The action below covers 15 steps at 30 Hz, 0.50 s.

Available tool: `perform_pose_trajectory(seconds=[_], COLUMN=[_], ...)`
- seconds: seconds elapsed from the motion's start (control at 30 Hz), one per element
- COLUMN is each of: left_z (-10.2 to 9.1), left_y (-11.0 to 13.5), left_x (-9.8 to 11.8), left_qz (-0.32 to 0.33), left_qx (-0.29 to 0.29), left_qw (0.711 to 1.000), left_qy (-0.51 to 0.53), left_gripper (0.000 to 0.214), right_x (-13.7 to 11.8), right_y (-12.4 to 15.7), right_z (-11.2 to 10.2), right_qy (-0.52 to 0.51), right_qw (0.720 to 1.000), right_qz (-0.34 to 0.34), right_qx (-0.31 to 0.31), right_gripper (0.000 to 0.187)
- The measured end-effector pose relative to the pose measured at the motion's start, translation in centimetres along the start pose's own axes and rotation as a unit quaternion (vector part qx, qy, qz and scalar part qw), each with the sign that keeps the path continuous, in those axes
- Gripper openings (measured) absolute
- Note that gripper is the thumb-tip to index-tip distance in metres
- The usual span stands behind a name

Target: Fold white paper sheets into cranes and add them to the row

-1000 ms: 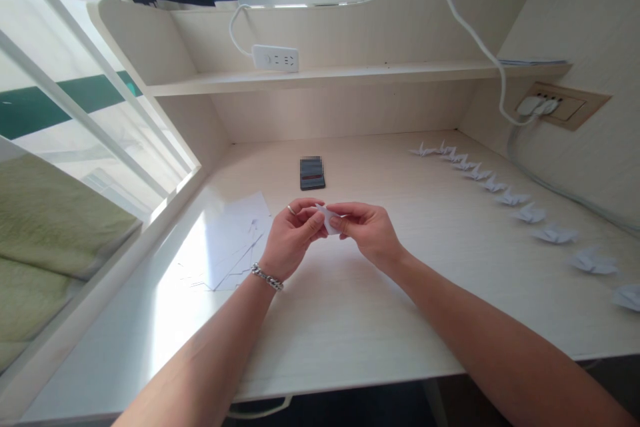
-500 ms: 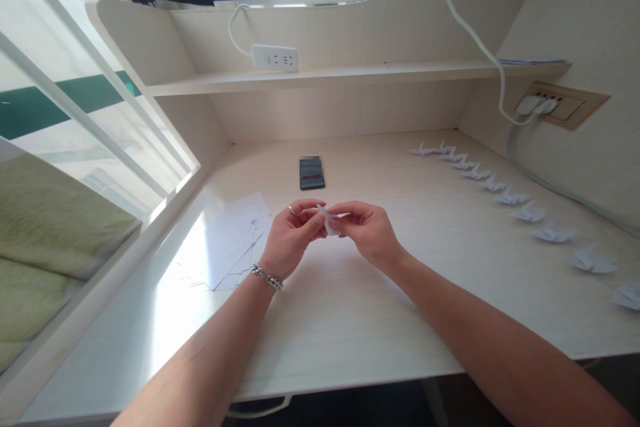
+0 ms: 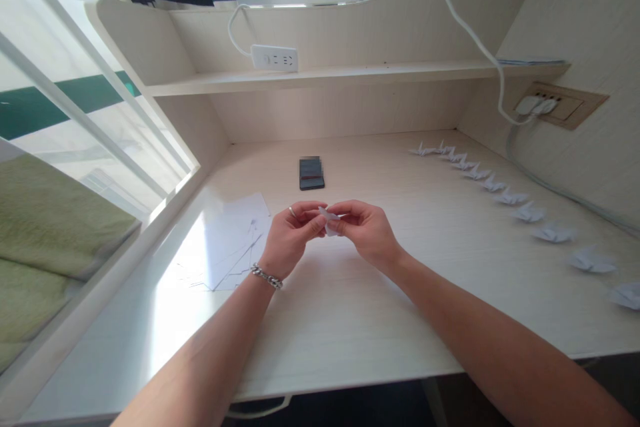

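A small folded white paper (image 3: 330, 229) is pinched between both hands over the middle of the desk (image 3: 350, 320). My left hand (image 3: 295, 233), with a ring and a chain bracelet, grips its left side between thumb and fingers. From the right, my right hand (image 3: 373, 230) pinches the other side, thumb toward me. The fingers cover much of the paper, so its full shape is hidden. Several white paper cranes (image 3: 510, 197) stand in a row along the right side of the desk.
Behind my hands lies a dark phone (image 3: 311, 173). White paper sheets (image 3: 237, 233) rest at the left in bright sunlight. A power strip (image 3: 275, 58) sits on the shelf (image 3: 350, 73), and a white cable (image 3: 470, 30) runs to the wall socket (image 3: 565, 105).
The folded paper has tilted slightly between my fingers, its upper point now leaning more to the right. Both hands have barely shifted.
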<state>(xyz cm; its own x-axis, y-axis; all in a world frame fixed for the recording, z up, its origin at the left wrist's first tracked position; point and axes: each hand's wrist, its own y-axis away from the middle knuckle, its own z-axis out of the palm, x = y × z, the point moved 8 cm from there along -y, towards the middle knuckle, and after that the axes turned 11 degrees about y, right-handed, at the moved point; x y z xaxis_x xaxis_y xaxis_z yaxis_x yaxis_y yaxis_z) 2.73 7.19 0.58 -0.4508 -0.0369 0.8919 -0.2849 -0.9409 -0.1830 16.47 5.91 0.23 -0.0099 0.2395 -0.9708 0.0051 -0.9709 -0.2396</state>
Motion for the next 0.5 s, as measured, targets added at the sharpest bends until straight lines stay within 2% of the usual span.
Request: perform_pose_trajectory(seconds=[0.3, 0.5], left_z=[-0.08, -0.31], left_y=[-0.04, 0.01], left_x=[-0.07, -0.42], left_qz=[-0.002, -0.025], left_qx=[-0.001, 0.008], left_qw=[1.000, 0.999], left_qy=[-0.006, -0.018], left_gripper=[0.027, 0.021], right_x=[0.03, 0.34], right_y=[-0.01, 0.03], right_z=[0.12, 0.48], right_qy=[-0.008, 0.004], right_qw=[1.000, 0.999], right_qz=[-0.006, 0.023], right_qx=[-0.003, -0.040], right_gripper=[0.026, 0.030])
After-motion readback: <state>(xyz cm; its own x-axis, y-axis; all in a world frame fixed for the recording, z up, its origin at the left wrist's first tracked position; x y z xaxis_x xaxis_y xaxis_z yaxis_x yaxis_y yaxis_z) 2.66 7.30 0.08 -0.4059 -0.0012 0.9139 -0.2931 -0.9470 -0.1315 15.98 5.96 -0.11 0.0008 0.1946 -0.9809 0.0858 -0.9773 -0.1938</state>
